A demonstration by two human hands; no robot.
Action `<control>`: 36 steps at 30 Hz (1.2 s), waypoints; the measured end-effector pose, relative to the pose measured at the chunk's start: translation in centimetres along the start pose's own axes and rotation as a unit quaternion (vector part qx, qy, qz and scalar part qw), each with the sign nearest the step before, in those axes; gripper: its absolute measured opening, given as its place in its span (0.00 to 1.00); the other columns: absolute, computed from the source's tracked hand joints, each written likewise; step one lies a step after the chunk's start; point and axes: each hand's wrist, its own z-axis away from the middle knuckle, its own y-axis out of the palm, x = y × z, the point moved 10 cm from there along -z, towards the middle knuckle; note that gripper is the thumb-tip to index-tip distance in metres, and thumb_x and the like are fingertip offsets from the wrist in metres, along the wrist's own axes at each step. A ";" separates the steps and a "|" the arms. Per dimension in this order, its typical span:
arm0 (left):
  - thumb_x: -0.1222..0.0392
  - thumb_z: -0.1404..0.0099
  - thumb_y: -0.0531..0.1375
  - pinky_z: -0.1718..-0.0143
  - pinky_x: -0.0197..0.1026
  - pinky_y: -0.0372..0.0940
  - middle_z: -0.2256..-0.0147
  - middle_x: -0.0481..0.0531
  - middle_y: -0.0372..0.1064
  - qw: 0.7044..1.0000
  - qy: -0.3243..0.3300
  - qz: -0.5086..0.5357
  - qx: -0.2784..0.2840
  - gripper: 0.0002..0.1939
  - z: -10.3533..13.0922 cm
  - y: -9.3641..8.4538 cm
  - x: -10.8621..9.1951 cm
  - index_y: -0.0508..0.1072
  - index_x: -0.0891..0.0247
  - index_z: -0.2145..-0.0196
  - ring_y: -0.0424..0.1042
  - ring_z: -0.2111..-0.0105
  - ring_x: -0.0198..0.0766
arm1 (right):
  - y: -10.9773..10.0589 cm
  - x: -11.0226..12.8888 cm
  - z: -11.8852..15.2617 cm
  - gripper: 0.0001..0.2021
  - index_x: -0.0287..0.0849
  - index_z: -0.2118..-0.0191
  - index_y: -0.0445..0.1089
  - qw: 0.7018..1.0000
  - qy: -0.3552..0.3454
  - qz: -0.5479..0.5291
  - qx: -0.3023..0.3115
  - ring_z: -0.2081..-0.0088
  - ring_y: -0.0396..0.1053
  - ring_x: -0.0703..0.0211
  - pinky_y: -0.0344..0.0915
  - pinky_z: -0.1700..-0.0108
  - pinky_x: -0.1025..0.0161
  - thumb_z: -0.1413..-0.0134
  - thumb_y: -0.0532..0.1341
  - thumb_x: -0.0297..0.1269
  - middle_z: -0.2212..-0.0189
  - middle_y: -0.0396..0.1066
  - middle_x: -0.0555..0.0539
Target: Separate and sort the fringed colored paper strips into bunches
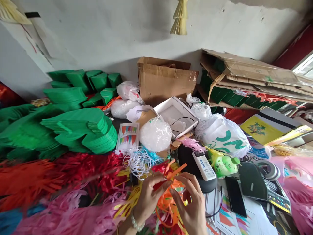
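Both hands are at the lower middle, close together over a heap of coloured paper strips. My left hand (152,193), with a beaded bracelet at the wrist, pinches an orange paper strip (179,171) between thumb and fingers. My right hand (189,199) is just beside it, its thumb and fingertips closed round the same orange paper. Loose orange strips (166,209) hang down between and below the two hands. Red fringes (102,169) and pink fringes (56,209) lie to the left, and a bundle of white string (140,164) is just beyond my left hand.
Stacks of green paper (80,127) stand at the left. Behind are a cardboard box (166,80), an open white box (179,111) and plastic bags (155,133). A black case (187,160), green bottle (223,164), phone (236,196) and tape roll (269,169) lie at the right.
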 end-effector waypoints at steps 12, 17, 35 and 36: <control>0.58 0.34 0.61 0.65 0.38 0.73 0.68 0.52 0.74 0.992 0.094 -0.074 -0.033 0.07 0.5 -0.5 -2.4 0.80 0.59 0.64 0.75 0.67 0.39 | 2.6 -1.0 -0.9 0.16 0.43 0.52 0.66 0.984 0.075 -0.140 0.081 0.81 0.59 0.68 0.58 0.78 0.69 0.44 0.63 0.43 0.67 0.75 0.48; 0.59 0.35 0.62 0.66 0.36 0.71 0.70 0.51 0.73 0.991 0.099 -0.091 -0.007 0.07 0.4 0.0 -2.8 0.79 0.60 0.69 0.74 0.69 0.37 | 3.6 -0.7 -0.7 0.15 0.42 0.51 0.62 0.958 0.085 -0.253 0.110 0.72 0.68 0.61 0.66 0.70 0.68 0.39 0.58 0.44 0.71 0.73 0.48; 0.51 0.28 0.51 0.40 0.45 0.57 0.42 0.53 0.66 0.998 -0.062 -0.018 0.002 0.21 0.8 -1.1 1.5 0.64 0.52 0.40 0.64 0.42 0.45 | 0.7 -0.4 -1.2 0.10 0.41 0.66 0.69 0.984 0.055 -0.169 0.009 0.77 0.65 0.64 0.61 0.75 0.69 0.38 0.57 0.41 0.74 0.69 0.48; 0.50 0.29 0.52 0.43 0.45 0.60 0.45 0.53 0.68 0.997 -0.079 0.000 -0.010 0.21 0.9 -1.3 1.6 0.63 0.53 0.40 0.66 0.45 0.45 | 1.3 -0.8 -1.3 0.11 0.42 0.66 0.68 0.972 0.085 -0.218 0.026 0.78 0.63 0.64 0.61 0.76 0.69 0.38 0.57 0.43 0.76 0.67 0.50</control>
